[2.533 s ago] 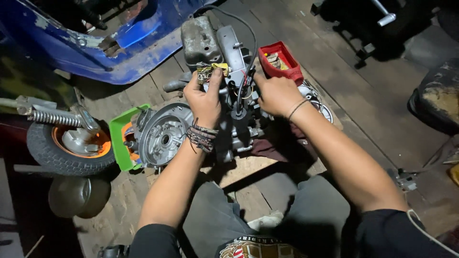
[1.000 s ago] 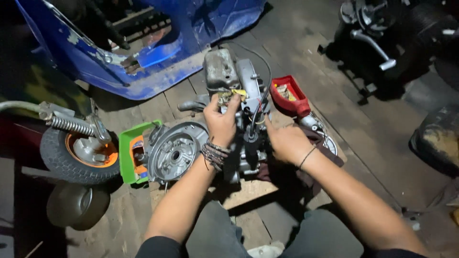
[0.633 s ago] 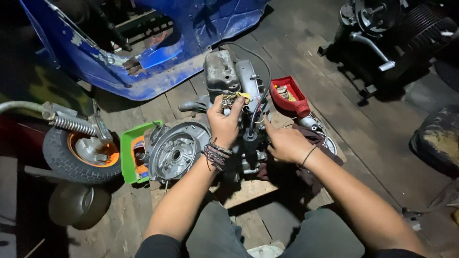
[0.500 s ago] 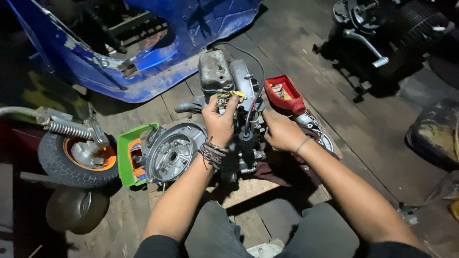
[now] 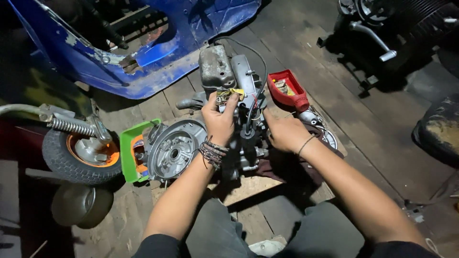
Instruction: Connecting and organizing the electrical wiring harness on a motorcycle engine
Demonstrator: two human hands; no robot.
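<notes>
engine sits on the wooden floor, centre, near a blue body shell on the far left. left hand pinches a small yellow-tipped part at its top; right hand grips its right side. likely heavy, rigid, greasy: best held by the casing, not the cables.

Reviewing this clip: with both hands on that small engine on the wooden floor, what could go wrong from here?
1. The left hand pinches a small yellow-wrapped part atop the grey metal scooter engine; its beaded wristbands might snag.
2. The thin black cable loops close above both hands, so the right hand could tug it.
3. The open red plastic tray of small parts sits beside the engine; a nudge may spill it.
</notes>
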